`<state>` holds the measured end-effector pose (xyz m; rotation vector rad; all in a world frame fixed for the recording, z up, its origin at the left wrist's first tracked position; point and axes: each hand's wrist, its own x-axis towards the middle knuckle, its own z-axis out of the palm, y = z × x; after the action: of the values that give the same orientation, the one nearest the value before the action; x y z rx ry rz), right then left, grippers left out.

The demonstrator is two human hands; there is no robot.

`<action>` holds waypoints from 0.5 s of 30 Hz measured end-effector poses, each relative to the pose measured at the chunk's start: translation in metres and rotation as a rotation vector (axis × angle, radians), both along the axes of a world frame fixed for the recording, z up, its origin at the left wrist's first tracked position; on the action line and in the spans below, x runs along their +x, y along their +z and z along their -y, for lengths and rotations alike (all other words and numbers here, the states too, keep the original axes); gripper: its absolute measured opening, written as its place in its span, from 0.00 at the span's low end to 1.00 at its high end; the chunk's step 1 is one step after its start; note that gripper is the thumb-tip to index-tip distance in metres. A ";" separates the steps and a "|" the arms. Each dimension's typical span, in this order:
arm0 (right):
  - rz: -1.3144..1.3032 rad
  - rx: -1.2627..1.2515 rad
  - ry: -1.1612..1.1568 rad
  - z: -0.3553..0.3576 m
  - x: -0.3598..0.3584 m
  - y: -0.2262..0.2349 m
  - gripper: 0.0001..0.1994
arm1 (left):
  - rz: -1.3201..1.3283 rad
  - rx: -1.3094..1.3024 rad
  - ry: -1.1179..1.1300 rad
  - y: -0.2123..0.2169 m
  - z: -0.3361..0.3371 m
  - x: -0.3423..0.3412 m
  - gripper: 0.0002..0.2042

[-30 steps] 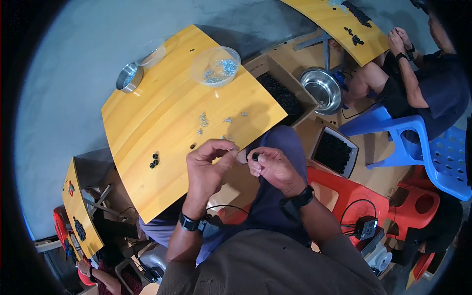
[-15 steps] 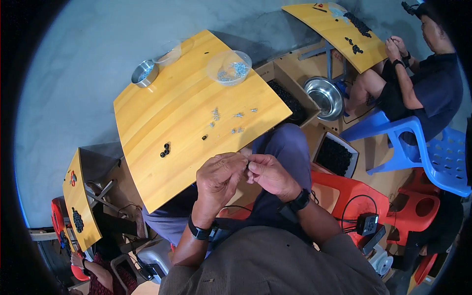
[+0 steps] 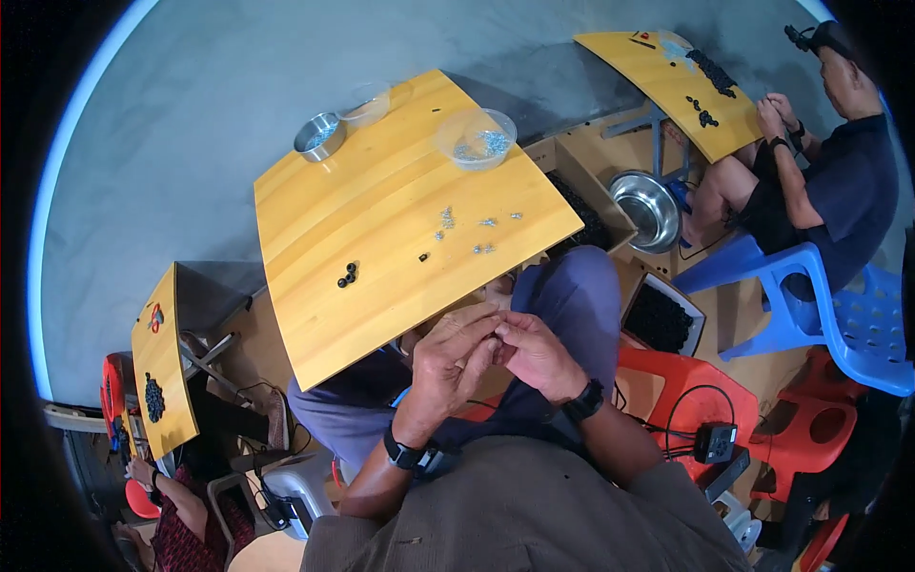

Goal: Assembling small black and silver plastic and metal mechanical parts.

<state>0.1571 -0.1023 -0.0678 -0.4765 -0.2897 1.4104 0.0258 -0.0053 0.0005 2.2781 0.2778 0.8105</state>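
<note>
My left hand [image 3: 450, 360] and my right hand [image 3: 541, 357] meet in front of my lap, just off the table's near edge. Both are closed, their fingertips pinched together around something small and dark that the fingers mostly hide. Beyond them on the yellow wooden table [image 3: 343, 205] lies a single small black part [image 3: 423, 257]. Several round black parts [image 3: 349, 275] form a cluster to its left. Small silver metal pieces, perhaps screws, lie in loose groups [image 3: 447, 217] farther right. A clear plastic bowl [image 3: 477, 140] at the far right edge holds more of them.
A steel bowl [image 3: 319, 136] of small metal pieces and a clear dish [image 3: 367, 103] stand at the far left. Boxes of black parts [image 3: 660, 317], a steel basin [image 3: 646, 212] and a red stool [image 3: 679, 381] are at right. Co-workers sit at other tables.
The table and its contents appear shifted rightward as my view turns. Both hands stay pinched together, and the dark thing between my fingertips is harder to see.
</note>
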 end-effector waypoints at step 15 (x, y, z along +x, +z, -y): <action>0.045 0.051 0.112 -0.006 -0.009 -0.011 0.14 | 0.082 -0.614 0.016 -0.015 -0.001 -0.018 0.15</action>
<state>0.1481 -0.0967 -0.0783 -0.4567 -0.3929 1.4986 0.0077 -0.0040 -0.0142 1.6668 0.4397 0.7041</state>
